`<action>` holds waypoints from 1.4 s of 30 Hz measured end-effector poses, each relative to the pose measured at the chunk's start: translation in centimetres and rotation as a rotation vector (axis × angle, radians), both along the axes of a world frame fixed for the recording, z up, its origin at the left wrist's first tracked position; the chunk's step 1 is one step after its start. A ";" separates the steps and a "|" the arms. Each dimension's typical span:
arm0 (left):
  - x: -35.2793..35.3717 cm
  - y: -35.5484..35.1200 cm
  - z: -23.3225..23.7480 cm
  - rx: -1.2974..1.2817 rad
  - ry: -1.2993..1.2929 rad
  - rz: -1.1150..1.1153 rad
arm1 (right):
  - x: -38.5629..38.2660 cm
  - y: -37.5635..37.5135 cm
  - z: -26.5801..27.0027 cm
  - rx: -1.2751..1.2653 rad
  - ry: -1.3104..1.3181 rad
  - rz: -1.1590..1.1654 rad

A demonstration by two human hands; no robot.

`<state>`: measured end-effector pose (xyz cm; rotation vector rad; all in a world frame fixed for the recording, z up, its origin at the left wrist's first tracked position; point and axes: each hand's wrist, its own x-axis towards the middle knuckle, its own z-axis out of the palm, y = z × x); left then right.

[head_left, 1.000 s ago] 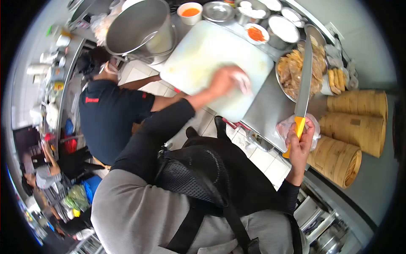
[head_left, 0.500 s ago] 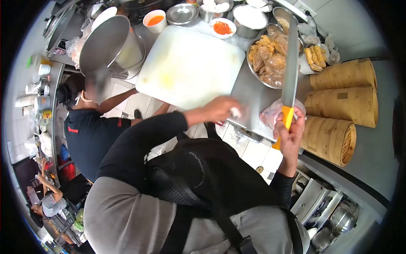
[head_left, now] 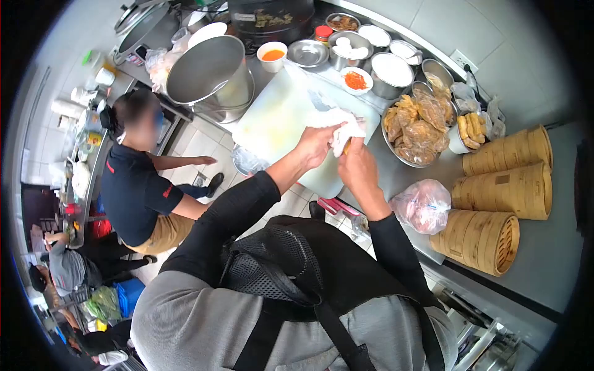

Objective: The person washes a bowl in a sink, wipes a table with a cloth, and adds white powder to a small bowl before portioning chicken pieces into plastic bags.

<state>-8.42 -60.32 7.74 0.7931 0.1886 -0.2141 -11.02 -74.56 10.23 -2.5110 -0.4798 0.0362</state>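
Gripping a bunched white cloth (head_left: 349, 128) in the left hand (head_left: 314, 147) and a yellow-handled knife (head_left: 347, 147) in the right hand (head_left: 359, 167), close together over the near right part of the cutting board (head_left: 266, 117).

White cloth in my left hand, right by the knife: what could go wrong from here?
The left hand grips the white cloth close to the yellow-handled knife in the right hand; a slip might cause a cut. The plastic bag sits near the front edge of the counter, beside the right sleeve, so a bump could knock it off.
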 end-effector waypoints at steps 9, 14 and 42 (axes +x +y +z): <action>6.7 6.7 -0.5 0.170 0.094 0.314 | -6.6 -5.7 0.4 0.186 -0.055 -0.024; 5.1 13.8 1.1 0.221 0.051 0.233 | -6.9 -9.0 -2.2 0.227 -0.017 0.024; -42.0 9.0 -13.6 0.637 0.984 1.080 | 2.3 16.5 -4.8 -0.357 0.084 0.779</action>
